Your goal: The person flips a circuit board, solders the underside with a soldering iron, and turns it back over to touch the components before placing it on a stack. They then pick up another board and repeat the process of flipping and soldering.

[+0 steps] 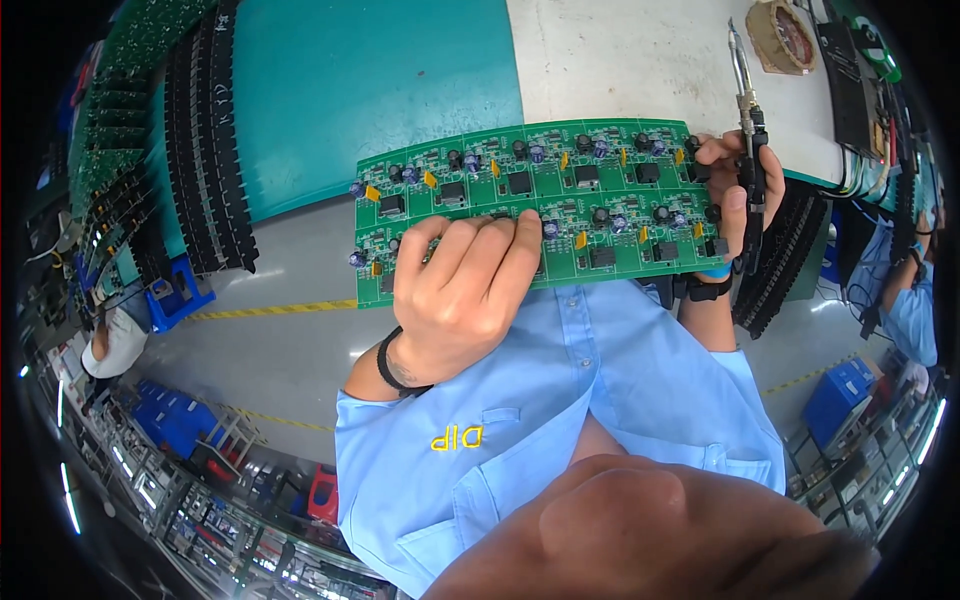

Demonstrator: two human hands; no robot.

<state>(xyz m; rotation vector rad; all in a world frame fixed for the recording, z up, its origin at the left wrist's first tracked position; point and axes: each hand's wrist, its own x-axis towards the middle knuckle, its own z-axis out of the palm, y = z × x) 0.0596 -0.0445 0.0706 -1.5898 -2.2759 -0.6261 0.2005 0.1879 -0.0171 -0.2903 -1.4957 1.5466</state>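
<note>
A long green circuit board panel (640, 185) with rows of dark capacitors, yellow parts and black blocks is held in front of my chest, at the worktable's near edge. My left hand (465, 275) lies over the lower left part of the panel, its fingers bent and close together, fingertips down among the components. The hand hides its thumb and whatever it may pinch. At the panel's right end, my right hand (745, 190) grips the edge. That same hand also holds a slim hand tool (753, 150) with black handles and a silver tip pointing away from me.
Black slotted racks (208, 140) stand left on the green mat (370, 80). At the far right, a round tan roll (780, 38) lies on the white tabletop (620, 60) near a black box (850, 90). Another rack (785, 265) is right. People (115, 345) work on both sides.
</note>
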